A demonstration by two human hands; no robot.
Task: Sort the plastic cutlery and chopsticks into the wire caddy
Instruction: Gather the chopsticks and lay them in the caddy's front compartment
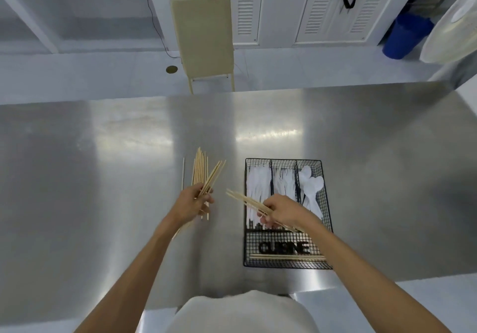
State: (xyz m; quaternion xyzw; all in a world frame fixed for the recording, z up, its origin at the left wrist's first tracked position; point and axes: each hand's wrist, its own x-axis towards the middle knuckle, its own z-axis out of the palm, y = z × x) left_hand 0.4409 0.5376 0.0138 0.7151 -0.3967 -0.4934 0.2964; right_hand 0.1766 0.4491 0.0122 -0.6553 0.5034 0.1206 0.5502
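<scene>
A black wire caddy (pixel 325 201) stands on the steel table (pixel 103 164), right of centre. Its three far compartments hold white plastic knives (pixel 256 183), forks (pixel 283 180) and spoons (pixel 312 183). The near crosswise compartment holds a few wooden chopsticks (pixel 286 256). My left hand (pixel 192 202) grips a large bundle of chopsticks (pixel 200 170) left of the caddy, fanned away from me. My right hand (pixel 281 212) holds a small bunch of chopsticks (pixel 245 199) over the caddy's near left part, tips pointing left.
One thin pale stick (pixel 183 174) lies on the table left of the bundle. Beyond the table's far edge stands a beige chair (pixel 204 38). A blue bin (pixel 405 35) and a white fan (pixel 451 28) are at the far right.
</scene>
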